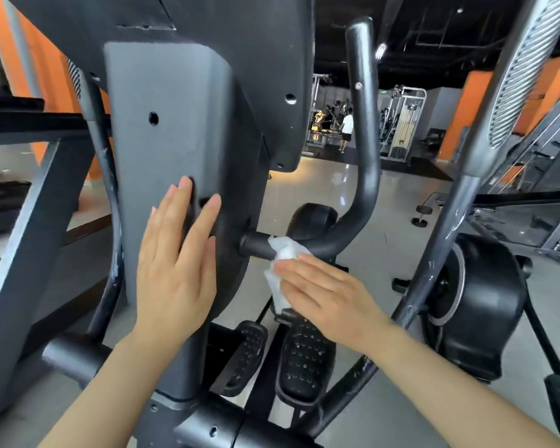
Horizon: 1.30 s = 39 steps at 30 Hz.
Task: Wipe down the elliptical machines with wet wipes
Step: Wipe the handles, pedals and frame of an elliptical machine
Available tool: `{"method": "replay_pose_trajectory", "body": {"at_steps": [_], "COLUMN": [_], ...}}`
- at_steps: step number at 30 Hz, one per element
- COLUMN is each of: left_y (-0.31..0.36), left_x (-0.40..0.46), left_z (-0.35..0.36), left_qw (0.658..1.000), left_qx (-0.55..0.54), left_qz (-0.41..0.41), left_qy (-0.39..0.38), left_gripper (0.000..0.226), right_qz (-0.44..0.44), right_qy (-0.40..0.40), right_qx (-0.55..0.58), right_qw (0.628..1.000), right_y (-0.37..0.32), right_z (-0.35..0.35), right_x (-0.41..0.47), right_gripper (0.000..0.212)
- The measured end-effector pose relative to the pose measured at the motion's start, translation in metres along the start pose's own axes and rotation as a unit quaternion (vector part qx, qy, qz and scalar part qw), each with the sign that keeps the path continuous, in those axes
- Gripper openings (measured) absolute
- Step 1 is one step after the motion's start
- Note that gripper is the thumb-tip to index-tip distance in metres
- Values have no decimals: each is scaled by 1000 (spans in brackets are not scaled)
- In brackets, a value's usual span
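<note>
Pressing wet wipe (283,253) against handlebar (356,176), right hand (324,295)

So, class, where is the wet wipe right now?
In the head view, the wet wipe is right of centre, under the right hand's straight fingers and against the curved black handlebar, beside the grey console column.
</note>
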<state>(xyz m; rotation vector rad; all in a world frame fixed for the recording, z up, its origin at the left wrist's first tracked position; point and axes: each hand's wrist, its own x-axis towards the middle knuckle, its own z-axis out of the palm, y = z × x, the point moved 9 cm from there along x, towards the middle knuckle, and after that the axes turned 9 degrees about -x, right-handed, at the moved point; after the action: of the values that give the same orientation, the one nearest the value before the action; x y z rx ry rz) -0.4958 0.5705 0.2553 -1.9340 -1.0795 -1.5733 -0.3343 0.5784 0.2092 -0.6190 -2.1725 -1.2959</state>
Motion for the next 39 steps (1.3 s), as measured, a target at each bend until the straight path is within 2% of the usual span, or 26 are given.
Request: {"method": "replay_pose_trajectory", "body": {"at_steps": [5, 7, 9, 10, 11, 13, 15, 16, 17, 19, 22, 24, 27, 28, 30, 32, 34, 37, 38, 39], "left_y": [33, 49, 63, 71, 80, 98, 108, 109, 108, 111, 120, 128, 130, 131, 136, 141, 142, 146, 149, 152], "left_x": [-34, -39, -36, -33, -28, -15, -6, -4, -2, 2, 7, 11, 15, 16, 18, 22, 31, 48, 56, 65], "left_z": [19, 32, 44, 49, 54, 66, 82, 92, 102, 117, 130, 135, 139, 139, 139, 140, 140, 137, 136, 133], "left_qw": [999, 997, 990, 982, 969, 916, 821, 771, 727, 665, 623, 629, 655, 660, 651, 651, 679, 737, 757, 778], "left_qx": [10, -21, -89, -136, -193, -331, -468, -517, -552, -602, -636, -629, -606, -601, -606, -615, -611, -596, -587, -575], "left_qz": [-11, 1, 17, 17, 4, -87, -236, -302, -351, -398, -419, -426, -428, -429, -432, -416, -378, -294, -259, -223], "left_qy": [-34, -67, -106, -130, -157, -211, -225, -217, -208, -194, -177, -166, -142, -141, -150, -159, -147, -125, -123, -122], "left_gripper": [60, 58, 56, 53, 51, 53, 57, 51, 41, 24, 16, 17, 25, 29, 35, 34, 29, 27, 27, 29], "right_qz": [-26, 9, 129, 225, 325, 479, 545, 565, 584, 617, 629, 629, 627, 624, 618, 614, 614, 616, 612, 609], "right_qy": [-10, -31, -53, -54, -57, -56, -57, -52, -44, -35, -26, -14, -9, -7, -12, -8, 3, 14, 14, 14], "right_qx": [8, 27, 113, 191, 283, 444, 550, 577, 588, 578, 553, 533, 498, 487, 455, 451, 467, 561, 590, 600], "right_qw": [1000, 999, 984, 954, 901, 755, 630, 588, 557, 533, 545, 566, 599, 611, 641, 647, 636, 552, 527, 518], "right_y": [20, 30, 51, 65, 77, 90, 92, 93, 95, 100, 109, 115, 125, 127, 131, 133, 137, 137, 138, 141], "right_z": [-3, -5, -16, -27, -35, -43, -44, -46, -47, -52, -60, -63, -65, -66, -70, -71, -71, -64, -63, -64], "right_x": [-25, -35, -40, -43, -48, -62, -73, -78, -83, -94, -103, -108, -111, -110, -107, -105, -106, -107, -104, -100], "right_gripper": [14, 19, 24, 24, 24, 23, 26, 23, 21, 28, 42, 48, 34, 36, 65, 78, 73, 41, 39, 40]}}
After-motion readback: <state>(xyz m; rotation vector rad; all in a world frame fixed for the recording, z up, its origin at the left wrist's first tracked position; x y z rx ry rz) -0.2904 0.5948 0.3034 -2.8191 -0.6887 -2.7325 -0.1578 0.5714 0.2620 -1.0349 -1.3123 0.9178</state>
